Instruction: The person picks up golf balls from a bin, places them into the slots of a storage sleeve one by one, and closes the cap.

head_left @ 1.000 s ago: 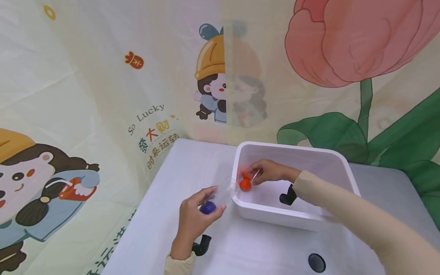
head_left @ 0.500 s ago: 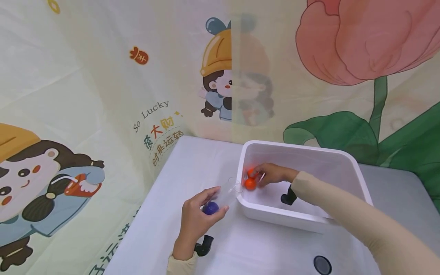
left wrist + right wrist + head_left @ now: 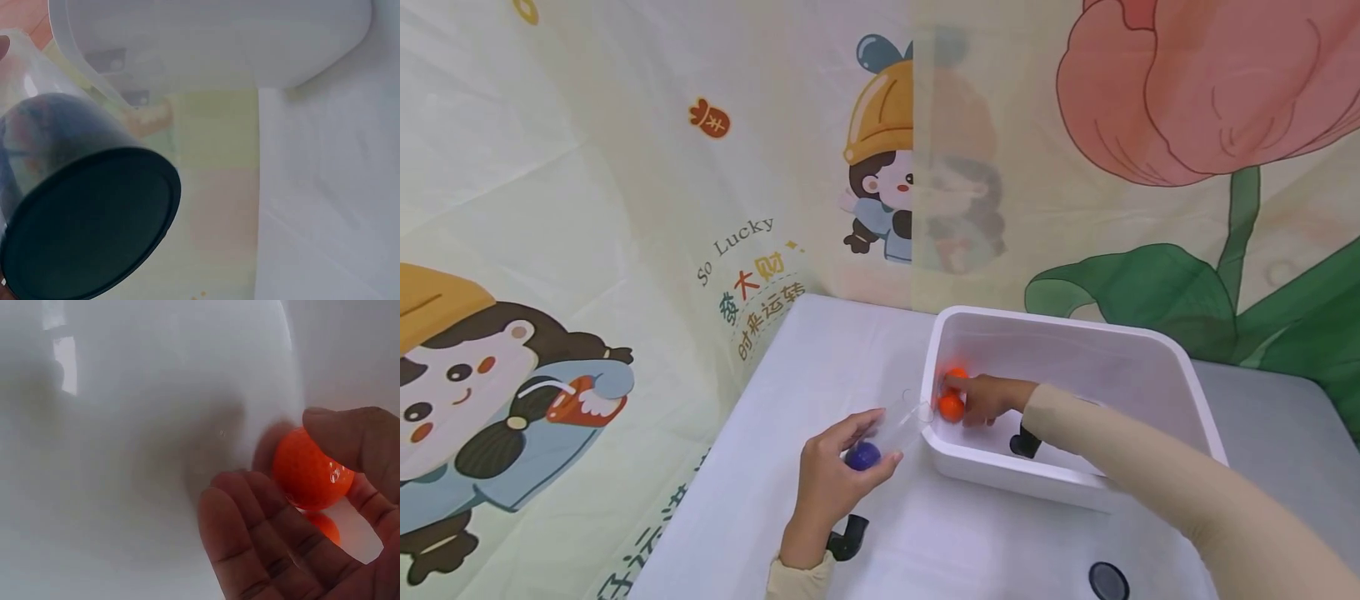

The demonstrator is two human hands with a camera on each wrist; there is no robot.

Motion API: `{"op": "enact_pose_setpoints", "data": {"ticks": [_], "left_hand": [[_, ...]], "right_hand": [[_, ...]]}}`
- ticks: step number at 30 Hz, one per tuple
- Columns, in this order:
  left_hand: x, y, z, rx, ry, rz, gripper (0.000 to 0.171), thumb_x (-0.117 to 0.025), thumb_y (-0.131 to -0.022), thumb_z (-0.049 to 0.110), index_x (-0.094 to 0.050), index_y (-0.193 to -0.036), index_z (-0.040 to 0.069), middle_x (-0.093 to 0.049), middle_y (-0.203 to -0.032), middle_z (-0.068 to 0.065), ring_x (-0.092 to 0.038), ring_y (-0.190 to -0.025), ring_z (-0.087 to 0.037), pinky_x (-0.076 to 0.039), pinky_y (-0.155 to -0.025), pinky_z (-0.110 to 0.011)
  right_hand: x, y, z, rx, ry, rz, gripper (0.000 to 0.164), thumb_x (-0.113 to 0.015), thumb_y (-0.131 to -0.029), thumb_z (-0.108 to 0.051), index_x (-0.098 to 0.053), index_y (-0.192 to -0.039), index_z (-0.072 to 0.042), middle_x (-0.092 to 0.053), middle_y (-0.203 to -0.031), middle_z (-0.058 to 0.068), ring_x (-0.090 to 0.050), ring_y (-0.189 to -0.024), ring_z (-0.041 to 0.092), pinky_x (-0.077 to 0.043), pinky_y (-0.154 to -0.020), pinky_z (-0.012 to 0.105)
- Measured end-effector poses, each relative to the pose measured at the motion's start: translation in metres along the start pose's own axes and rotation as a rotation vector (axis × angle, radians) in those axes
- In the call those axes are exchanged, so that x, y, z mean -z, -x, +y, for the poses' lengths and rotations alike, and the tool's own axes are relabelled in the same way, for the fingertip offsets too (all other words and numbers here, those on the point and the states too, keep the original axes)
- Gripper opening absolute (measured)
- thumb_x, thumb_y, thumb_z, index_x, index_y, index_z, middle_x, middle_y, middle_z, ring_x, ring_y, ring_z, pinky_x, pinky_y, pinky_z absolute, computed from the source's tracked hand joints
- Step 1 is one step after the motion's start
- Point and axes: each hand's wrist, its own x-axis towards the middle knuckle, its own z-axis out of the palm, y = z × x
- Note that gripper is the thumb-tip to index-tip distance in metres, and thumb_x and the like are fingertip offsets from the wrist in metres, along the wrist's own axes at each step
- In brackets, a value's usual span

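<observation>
My left hand (image 3: 827,483) grips a clear cylindrical tube (image 3: 898,423), tilted with its far end at the white bin's left rim. A blue ball (image 3: 863,456) lies at the tube's lower end. The left wrist view shows that end closed by a dark round base (image 3: 94,228). Inside the bin, my right hand (image 3: 996,398) holds an orange ball (image 3: 309,472) between thumb and fingers. A second orange ball (image 3: 325,526) shows partly behind it. In the head view, one orange ball (image 3: 951,407) is plain and another (image 3: 957,374) is partly covered by a finger.
The white bin (image 3: 1187,379) stands on a white-covered table (image 3: 820,358), against a printed cloth backdrop (image 3: 760,108). A round black lid (image 3: 1108,581) lies near the front. Black camera mounts (image 3: 850,537) sit at both wrists.
My right hand has shifted around the orange balls, with its fingers now reaching over and beside the nearer one. The left hand keeps its grip on the tube. The head view has drifted slightly.
</observation>
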Motion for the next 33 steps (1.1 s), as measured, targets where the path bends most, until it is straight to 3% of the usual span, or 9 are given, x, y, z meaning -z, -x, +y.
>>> {"op": "enact_pose_setpoints", "data": {"ticks": [6, 9, 13, 17, 20, 26, 33], "left_hand": [[0.0, 0.0, 0.003, 0.005, -0.013, -0.003, 0.053, -0.098, -0.075, 0.014, -0.079, -0.123, 0.005, -0.081, -0.118, -0.01, -0.081, -0.1, -0.028, -0.068, -0.079, -0.043], [0.0, -0.001, 0.005, 0.006, -0.014, -0.004, 0.052, -0.098, -0.075, 0.014, -0.079, -0.123, 0.005, -0.081, -0.118, -0.01, -0.081, -0.1, -0.027, -0.068, -0.079, -0.043], [0.0, 0.0, 0.007, 0.013, -0.016, -0.006, 0.052, -0.098, -0.075, 0.014, -0.079, -0.123, 0.005, -0.081, -0.117, -0.009, -0.081, -0.1, -0.027, -0.068, -0.08, -0.043], [0.001, 0.001, 0.009, 0.017, -0.021, -0.01, 0.052, -0.098, -0.076, 0.015, -0.079, -0.123, 0.005, -0.081, -0.118, -0.009, -0.081, -0.1, -0.027, -0.068, -0.08, -0.043], [0.001, 0.002, 0.009, 0.015, -0.023, -0.01, 0.052, -0.098, -0.075, 0.015, -0.079, -0.122, 0.006, -0.081, -0.117, -0.009, -0.081, -0.1, -0.027, -0.068, -0.08, -0.043], [0.001, 0.003, 0.011, 0.014, -0.024, -0.006, 0.051, -0.098, -0.075, 0.015, -0.079, -0.122, 0.005, -0.081, -0.116, -0.01, -0.081, -0.099, -0.028, -0.068, -0.078, -0.043], [0.002, 0.003, 0.013, 0.01, -0.034, -0.008, 0.052, -0.098, -0.075, 0.016, -0.079, -0.122, 0.005, -0.081, -0.116, -0.01, -0.081, -0.098, -0.027, -0.068, -0.077, -0.043]], "right_hand": [[-0.006, 0.003, 0.002, -0.113, 0.035, 0.041, 0.053, -0.081, -0.092, -0.004, -0.063, -0.135, -0.028, -0.055, -0.115, 0.01, -0.059, -0.086, 0.023, -0.059, -0.071, 0.033], [-0.008, 0.004, 0.006, -0.15, 0.039, 0.043, 0.054, -0.084, -0.09, -0.006, -0.063, -0.135, -0.029, -0.055, -0.114, 0.01, -0.06, -0.087, 0.024, -0.062, -0.073, 0.036], [-0.009, 0.002, 0.008, -0.162, 0.06, 0.02, 0.049, -0.08, -0.096, -0.013, -0.058, -0.138, -0.025, -0.056, -0.101, 0.009, -0.058, -0.078, 0.022, -0.062, -0.069, 0.035], [-0.01, -0.001, 0.007, -0.145, 0.098, -0.01, 0.032, -0.077, -0.099, -0.016, -0.06, -0.126, -0.019, -0.057, -0.094, 0.007, -0.057, -0.078, 0.02, -0.063, -0.068, 0.036], [-0.009, 0.002, 0.006, -0.099, 0.121, -0.014, 0.025, -0.079, -0.097, -0.014, -0.063, -0.115, -0.016, -0.06, -0.096, 0.005, -0.06, -0.085, 0.021, -0.062, -0.073, 0.034], [-0.003, 0.009, 0.006, 0.096, 0.2, 0.054, 0.023, -0.083, -0.092, -0.008, -0.065, -0.106, -0.009, -0.059, -0.087, 0.0, -0.056, -0.083, 0.016, -0.048, -0.076, 0.028], [0.008, 0.014, 0.013, 0.221, 0.142, 0.144, 0.03, -0.086, -0.088, -0.007, -0.069, -0.113, -0.003, -0.066, -0.097, -0.001, -0.061, -0.092, 0.017, -0.056, -0.084, 0.03]]}}
